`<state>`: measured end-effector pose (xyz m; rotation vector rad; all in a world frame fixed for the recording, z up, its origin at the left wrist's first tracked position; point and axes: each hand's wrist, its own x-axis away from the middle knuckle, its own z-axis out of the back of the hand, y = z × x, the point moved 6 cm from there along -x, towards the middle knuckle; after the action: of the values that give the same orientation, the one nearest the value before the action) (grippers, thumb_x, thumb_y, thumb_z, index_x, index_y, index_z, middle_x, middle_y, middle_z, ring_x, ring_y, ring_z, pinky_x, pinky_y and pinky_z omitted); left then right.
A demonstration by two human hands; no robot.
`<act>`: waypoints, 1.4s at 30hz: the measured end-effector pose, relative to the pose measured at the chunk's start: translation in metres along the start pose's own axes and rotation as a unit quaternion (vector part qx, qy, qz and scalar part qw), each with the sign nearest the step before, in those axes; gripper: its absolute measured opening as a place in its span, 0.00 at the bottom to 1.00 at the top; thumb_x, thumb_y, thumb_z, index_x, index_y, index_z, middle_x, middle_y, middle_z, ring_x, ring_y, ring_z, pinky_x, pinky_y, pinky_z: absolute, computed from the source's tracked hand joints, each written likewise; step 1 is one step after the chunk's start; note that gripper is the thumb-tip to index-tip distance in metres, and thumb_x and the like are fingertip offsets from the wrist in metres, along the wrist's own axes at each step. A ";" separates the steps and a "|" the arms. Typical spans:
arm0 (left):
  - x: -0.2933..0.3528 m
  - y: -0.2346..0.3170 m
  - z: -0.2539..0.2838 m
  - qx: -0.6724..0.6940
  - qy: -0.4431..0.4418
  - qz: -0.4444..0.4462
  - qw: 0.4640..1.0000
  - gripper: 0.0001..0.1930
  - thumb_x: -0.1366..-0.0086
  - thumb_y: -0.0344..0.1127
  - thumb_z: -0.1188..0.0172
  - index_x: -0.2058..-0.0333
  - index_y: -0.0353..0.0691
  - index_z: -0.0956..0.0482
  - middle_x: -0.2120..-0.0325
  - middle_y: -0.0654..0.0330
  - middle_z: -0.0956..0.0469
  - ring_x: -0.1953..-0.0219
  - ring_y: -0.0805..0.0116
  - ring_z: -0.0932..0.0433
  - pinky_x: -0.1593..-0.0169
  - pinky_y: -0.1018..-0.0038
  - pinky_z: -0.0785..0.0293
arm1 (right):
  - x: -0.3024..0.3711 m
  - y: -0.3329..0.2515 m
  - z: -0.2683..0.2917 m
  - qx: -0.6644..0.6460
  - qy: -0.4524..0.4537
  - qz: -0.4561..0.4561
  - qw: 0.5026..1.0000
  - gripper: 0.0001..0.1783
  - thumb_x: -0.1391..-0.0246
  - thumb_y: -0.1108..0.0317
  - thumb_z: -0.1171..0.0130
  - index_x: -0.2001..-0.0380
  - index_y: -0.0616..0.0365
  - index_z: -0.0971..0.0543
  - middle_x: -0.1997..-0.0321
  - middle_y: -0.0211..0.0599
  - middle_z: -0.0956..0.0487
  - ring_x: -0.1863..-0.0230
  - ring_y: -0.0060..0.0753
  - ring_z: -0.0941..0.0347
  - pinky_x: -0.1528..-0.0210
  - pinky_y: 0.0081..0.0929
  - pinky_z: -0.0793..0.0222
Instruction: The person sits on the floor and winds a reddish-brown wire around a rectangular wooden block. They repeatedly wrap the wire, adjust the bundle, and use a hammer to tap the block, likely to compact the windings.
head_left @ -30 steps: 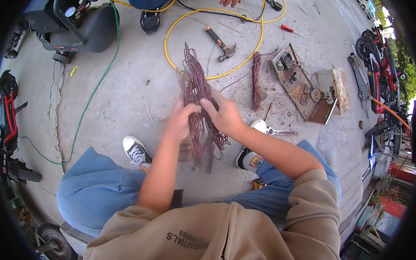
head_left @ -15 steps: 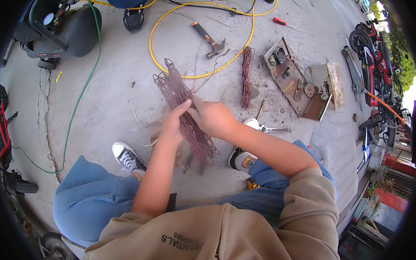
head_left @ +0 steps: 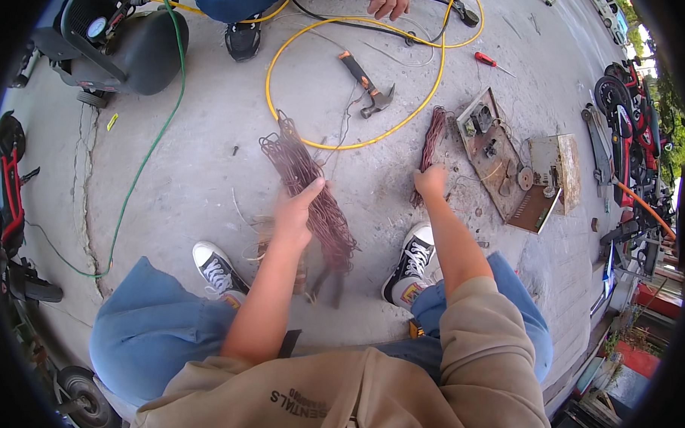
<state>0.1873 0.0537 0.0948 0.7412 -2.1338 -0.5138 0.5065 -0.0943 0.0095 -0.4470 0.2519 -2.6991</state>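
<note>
We are clasping the big bundle (head_left: 327,217) of red-brown wire in our left hand (head_left: 293,216), thumb lying across its middle. It is hanging at a slant above the concrete (head_left: 177,193), between our left shoe (head_left: 214,266) and right shoe (head_left: 413,258), its near end blurring. Our right hand (head_left: 432,181) is resting at the near end of the thin bundle (head_left: 433,134) — fingers curling over it, seemingly gripping, though we are not seeing the fingertips. That bundle is lying just left of the rusty panel (head_left: 496,191) and right of the hammer (head_left: 367,86), outside the yellow hose (head_left: 345,148) loop.

By our judgement, we are taking hold of the second bundle while keeping the first one in hand. Lifting it would be calling for a firm right-hand grip round all its strands — clear of the panel's loose wires — and a steady left hand, so no loops are slipping free.
</note>
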 end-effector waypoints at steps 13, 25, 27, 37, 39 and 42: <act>0.050 0.001 -0.059 0.062 -0.136 0.037 0.988 0.18 0.42 0.25 0.34 0.52 0.38 0.24 0.61 0.59 0.19 0.61 0.67 0.18 0.57 0.70 0.20 | 0.220 -0.126 0.134 -0.165 -0.191 0.429 0.868 0.40 0.42 0.66 0.43 0.31 0.61 0.48 0.59 0.57 0.21 0.59 0.54 0.23 0.56 0.41 0.27; 0.091 -0.020 -0.048 0.019 -0.075 0.038 0.996 0.10 0.42 0.27 0.32 0.62 0.38 0.20 0.69 0.59 0.18 0.68 0.68 0.19 0.61 0.72 0.21 | 0.290 -0.121 0.134 0.050 -0.109 0.526 0.842 0.46 0.57 0.69 0.41 0.36 0.78 0.45 0.60 0.57 0.23 0.61 0.55 0.27 0.58 0.44 0.26; 0.095 -0.015 -0.050 -0.004 -0.071 0.019 0.997 0.09 0.43 0.27 0.33 0.63 0.37 0.20 0.69 0.59 0.18 0.68 0.69 0.19 0.61 0.72 0.21 | 0.294 -0.122 0.135 0.062 -0.124 0.524 0.841 0.47 0.57 0.68 0.40 0.35 0.79 0.45 0.60 0.57 0.24 0.60 0.55 0.27 0.58 0.44 0.26; 0.092 0.004 -0.051 -0.055 -0.111 -0.032 0.992 0.13 0.46 0.25 0.32 0.61 0.37 0.22 0.69 0.61 0.19 0.69 0.69 0.19 0.64 0.71 0.20 | 0.218 -0.110 0.168 -0.187 -0.225 0.302 0.907 0.28 0.46 0.56 0.36 0.45 0.59 0.26 0.67 0.42 0.19 0.71 0.44 0.24 0.59 0.35 0.26; 0.093 0.003 -0.053 -0.053 -0.143 -0.015 0.988 0.15 0.47 0.25 0.32 0.60 0.37 0.22 0.69 0.60 0.19 0.68 0.68 0.18 0.64 0.70 0.20 | 0.202 -0.122 0.189 -0.142 -0.101 0.413 0.894 0.25 0.46 0.57 0.37 0.49 0.59 0.24 0.65 0.40 0.18 0.68 0.45 0.25 0.56 0.38 0.27; 0.094 -0.001 -0.056 -0.081 -0.203 0.022 0.976 0.15 0.47 0.25 0.32 0.60 0.37 0.23 0.69 0.59 0.19 0.68 0.67 0.18 0.64 0.70 0.20 | 0.216 -0.135 0.199 0.043 0.029 0.634 0.772 0.19 0.45 0.60 0.39 0.54 0.59 0.23 0.62 0.38 0.18 0.63 0.46 0.25 0.54 0.40 0.29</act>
<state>0.1844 -0.0149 0.1799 0.5283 -2.4373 -0.8658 0.3398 -0.0816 0.2860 -0.0640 0.2918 -1.3637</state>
